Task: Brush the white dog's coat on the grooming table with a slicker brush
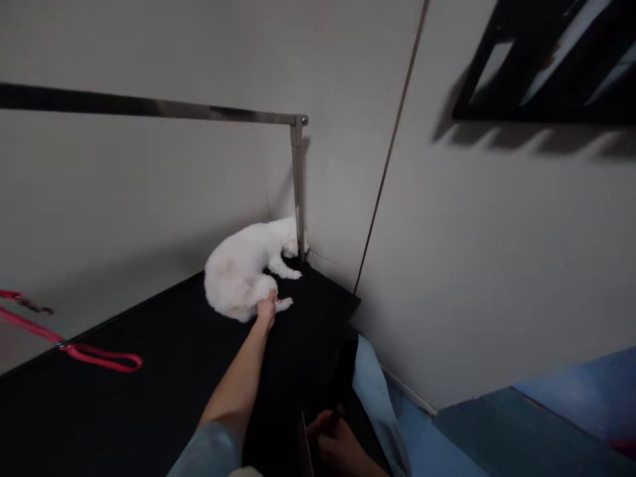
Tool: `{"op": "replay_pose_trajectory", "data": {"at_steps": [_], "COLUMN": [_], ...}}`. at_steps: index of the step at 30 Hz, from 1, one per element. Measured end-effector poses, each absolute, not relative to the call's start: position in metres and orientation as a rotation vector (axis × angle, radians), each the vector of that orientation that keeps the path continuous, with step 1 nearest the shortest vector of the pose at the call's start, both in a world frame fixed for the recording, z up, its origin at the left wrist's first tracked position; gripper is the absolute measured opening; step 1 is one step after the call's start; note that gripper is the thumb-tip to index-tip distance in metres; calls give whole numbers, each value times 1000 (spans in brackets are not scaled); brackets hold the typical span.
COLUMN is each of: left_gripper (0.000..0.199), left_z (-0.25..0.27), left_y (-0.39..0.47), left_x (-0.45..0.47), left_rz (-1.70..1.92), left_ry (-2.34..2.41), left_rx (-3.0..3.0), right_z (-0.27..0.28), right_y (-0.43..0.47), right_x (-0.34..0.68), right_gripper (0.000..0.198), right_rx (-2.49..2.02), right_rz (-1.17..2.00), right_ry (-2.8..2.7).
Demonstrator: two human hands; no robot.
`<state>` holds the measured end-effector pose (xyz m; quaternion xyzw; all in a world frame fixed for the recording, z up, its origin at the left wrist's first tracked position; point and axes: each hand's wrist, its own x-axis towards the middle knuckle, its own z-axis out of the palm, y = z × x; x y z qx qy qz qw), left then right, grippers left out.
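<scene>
Dog (241, 262) lies on table (124, 411) by wall (124, 172), left grip (267, 309) holding leg (264, 285), right grip (334, 438) unclear.

The dog (248, 255) looks fluffy, the table (318, 318) matt, the bar (189, 111) glossy metal.

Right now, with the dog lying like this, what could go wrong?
The head of the white dog lies against or close to the metal post, so a sudden jerk could knock it.
The left hand is on a hind leg; if the dog pulled away, the leg might twist.
The pink lead hangs well apart from the dog, so it might not stop a scramble off the black table.
</scene>
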<state>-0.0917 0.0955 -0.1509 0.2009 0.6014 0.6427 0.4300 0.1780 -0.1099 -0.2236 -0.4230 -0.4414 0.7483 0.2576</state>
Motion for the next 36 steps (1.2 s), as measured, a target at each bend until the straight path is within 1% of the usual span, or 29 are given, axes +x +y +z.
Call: {"op": "replay_pose_trajectory", "data": {"at_steps": [2,4,6,8,10,11,12,15,17,20,21,22,24,25,26,27,29,31,34,36], "left_gripper": [35,36,38,42,44,44,45,43,40,37,37,39,43,44,43,41,38,38,43,47], "left_z": [-159,-165,-165,-160,-152,-149,-145,-133,-127,-123,-122,-122,-122,-122,-123,-123,-122,-122,-122,-123], "left_y": [62,14,-37,-83,-120,-136,-150,-183,-199,-214,-218,-221,-227,-230,-232,-235,-238,-239,-239,-238], "left_x": [-107,-121,-130,-131,-128,-126,-124,-121,-121,-123,-124,-125,-128,-130,-132,-134,-138,-141,-143,-144], "left_rz": [1577,1510,1437,1375,1323,1304,1299,1325,1334,1317,1316,1319,1321,1320,1314,1302,1280,1272,1253,1223], "left_ry": [1490,1442,1360,1318,1325,1325,1317,1283,1279,1270,1263,1255,1241,1238,1234,1232,1238,1253,1272,1280], "left_rx": [483,479,485,494,492,477,449,312,241,184,163,138,84,62,42,24,-15,-44,-54,-60], "right_z": [-215,-197,-174,-149,-127,-118,-110,-95,-93,-93,-93,-92,-90,-89,-89,-90,-93,-98,-105,-110], "right_y": [-103,-88,-66,-41,-15,-2,8,22,12,-9,-13,-14,-12,-11,-11,-12,-15,-13,-4,-1], "right_x": [186,180,156,116,72,52,36,16,20,29,29,29,29,30,30,30,29,24,20,19], "right_gripper": [28,25,22,25,30,33,35,34,30,27,28,28,27,27,27,27,30,36,42,41], "right_rx": [-1188,-1177,-1129,-1057,-878,-815,-809,-880,-786,-493,-486,-537,-696,-721,-685,-594,-348,-346,-578,-549], "right_rz": [1885,1762,1721,1853,2106,2175,2169,1869,1823,2095,2119,2077,1859,1779,1772,1837,2082,2196,2050,2044], "right_ry": [-1378,-1565,-1632,-1582,-1535,-1518,-1496,-1271,-1323,-1672,-1681,-1620,-1391,-1322,-1331,-1408,-1597,-1491,-1075,-1074]}}
